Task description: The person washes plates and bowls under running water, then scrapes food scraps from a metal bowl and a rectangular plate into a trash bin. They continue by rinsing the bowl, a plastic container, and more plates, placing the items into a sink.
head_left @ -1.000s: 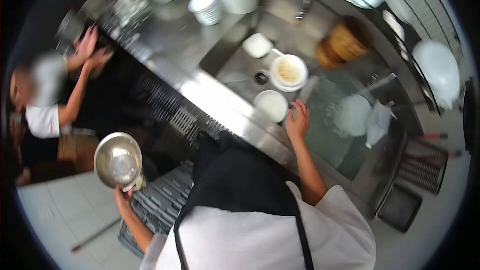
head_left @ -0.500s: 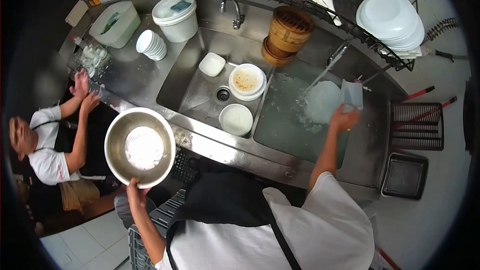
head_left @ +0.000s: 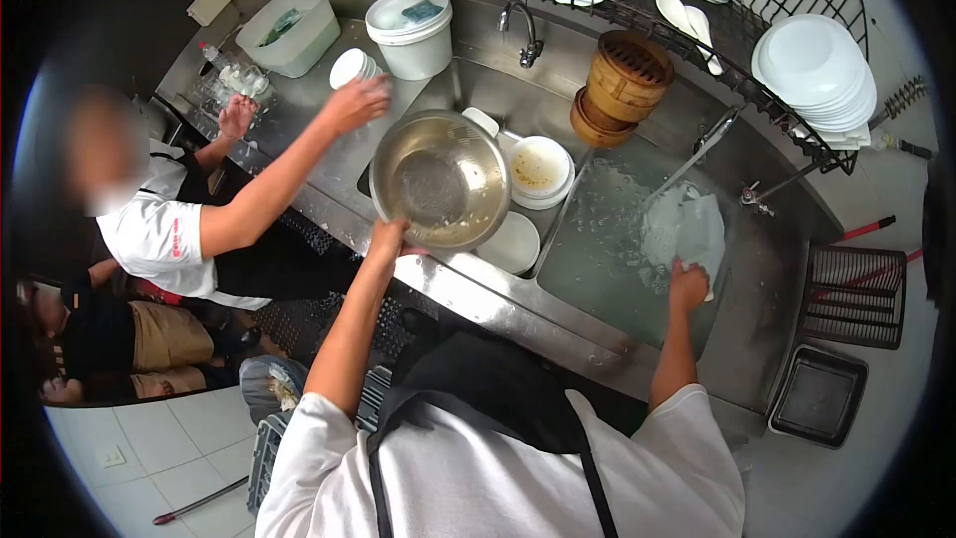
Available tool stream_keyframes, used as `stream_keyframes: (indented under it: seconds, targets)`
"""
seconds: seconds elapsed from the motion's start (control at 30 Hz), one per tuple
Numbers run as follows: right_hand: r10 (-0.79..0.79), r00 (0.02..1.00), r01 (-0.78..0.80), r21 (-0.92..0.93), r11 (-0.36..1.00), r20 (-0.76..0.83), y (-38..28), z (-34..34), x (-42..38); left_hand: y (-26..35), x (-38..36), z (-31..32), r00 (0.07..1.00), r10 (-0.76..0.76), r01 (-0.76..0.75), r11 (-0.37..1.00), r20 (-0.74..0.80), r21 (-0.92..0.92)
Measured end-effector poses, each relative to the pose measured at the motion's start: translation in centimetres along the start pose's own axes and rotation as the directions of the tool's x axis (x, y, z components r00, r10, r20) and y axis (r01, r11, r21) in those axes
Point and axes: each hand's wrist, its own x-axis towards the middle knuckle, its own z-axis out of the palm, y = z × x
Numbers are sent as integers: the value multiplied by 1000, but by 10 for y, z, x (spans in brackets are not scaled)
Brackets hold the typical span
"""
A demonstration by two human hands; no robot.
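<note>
My left hand grips the near rim of a large metal bowl, tilted over the left basin and its front edge. My right hand holds a pale, flat, translucent item in the cloudy water of the right basin, beside white foam under the running tap. Right of the bowl, a stained white plate tops a small stack. Below it lies a white bowl, partly hidden by the metal bowl.
A co-worker's hand reaches toward stacked white cups at the left. Bamboo steamers stand between the basins, behind. A wire rack with dishes hangs above. A white bucket stands on the counter.
The metal bowl in my left hand has moved right, over the left basin. My right hand has lowered the pale item into the water. The co-worker has reached toward the cups.
</note>
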Motion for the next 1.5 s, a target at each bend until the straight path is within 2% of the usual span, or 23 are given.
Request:
stream_keyframes:
  seconds: [0.07, 0.1, 0.17, 0.2, 0.27, 0.37, 0.4, 0.47, 0.57, 0.67, 0.77, 0.87, 0.97, 1.07, 1.17, 1.27, 1.3, 1.33, 1.37, 1.4, 1.43, 1.47, 1.5]
  targets:
    - [-132, 991, 131, -55, 990, -20, -3, -1, -17, -9, 40, 25, 994, 106, -106, 993, -2, 55]
    - [-192, 981, 192, -40, 981, -7, -5, -1, -24, 4, 40, 45, 995, 93, -90, 991, -25, 97]
    - [-305, 952, 305, -6, 952, 12, -13, 2, -33, -4, 67, 67, 987, 149, -118, 918, -55, 380]
    - [-276, 960, 275, 26, 961, 51, -18, 3, -40, -10, 81, 76, 981, 184, -113, 816, -69, 567]
    - [-223, 966, 213, 81, 974, 129, -32, 6, -48, -22, 102, 97, 962, 265, -79, 515, -71, 854]
    - [8, 988, -63, 363, 930, 153, -49, 7, -54, -22, 81, 131, 946, 325, -132, 451, -24, 883]
    - [88, 964, -210, 511, 834, 252, -45, 21, -51, -29, 83, 135, 937, 350, -147, 417, -10, 897]
    - [184, 873, -477, 711, 517, 452, -35, 45, -44, -38, 88, 148, 913, 406, -186, 347, 31, 919]
    - [257, 799, -596, 771, 223, 543, -43, 28, -58, -31, 88, 156, 928, 348, -220, 226, 132, 949]
    - [196, 811, -580, 800, 151, 551, -58, -8, -65, -38, 116, 161, 939, 308, -228, 232, 151, 946]
    - [126, 872, -488, 822, 292, 473, -80, -34, -69, -32, 128, 174, 954, 278, -195, 288, 113, 938]
    - [12, 850, -512, 821, 255, 526, -110, -66, -70, -36, 134, 185, 933, 331, -231, 260, 138, 938]
    - [-68, 870, -444, 835, 325, 489, -129, -64, -66, -35, 143, 196, 964, 237, -190, 314, 117, 930]
    - [-187, 863, -374, 844, 386, 468, -152, -67, -59, -50, 158, 212, 925, 378, -112, 348, -30, 931]
    - [-321, 852, -178, 806, 565, 413, -171, -83, -50, -59, 170, 217, 919, 386, -38, 295, -83, 955]
    - [-397, 845, 70, 662, 746, 357, -188, -107, -39, -51, 163, 212, 947, 319, -99, 408, -40, 907]
    - [-429, 818, 86, 655, 751, 384, -198, -125, -34, -42, 146, 211, 917, 391, -228, 368, 73, 902]
    - [-483, 779, 118, 662, 740, 401, -202, -131, -28, -63, 167, 209, 824, 547, -284, 173, 147, 943]
    - [-512, 767, 147, 670, 727, 386, -207, -138, -25, -86, 186, 213, 813, 581, -217, 249, 34, 944]
    - [-540, 755, 176, 679, 713, 372, -211, -145, -22, -99, 181, 216, 550, 827, -220, 9, 116, 975]
    - [-585, 757, 241, 708, 664, 291, -216, -149, -18, -115, 196, 227, 530, 847, -182, 72, 36, 981]
    - [-629, 756, 351, 698, 624, 182, -218, -151, -14, -99, 184, 236, 809, 575, -131, 374, -118, 918]
    - [-661, 731, 416, 657, 629, 171, -220, -139, -6, -98, 180, 236, 764, 644, -106, 189, -42, 976]
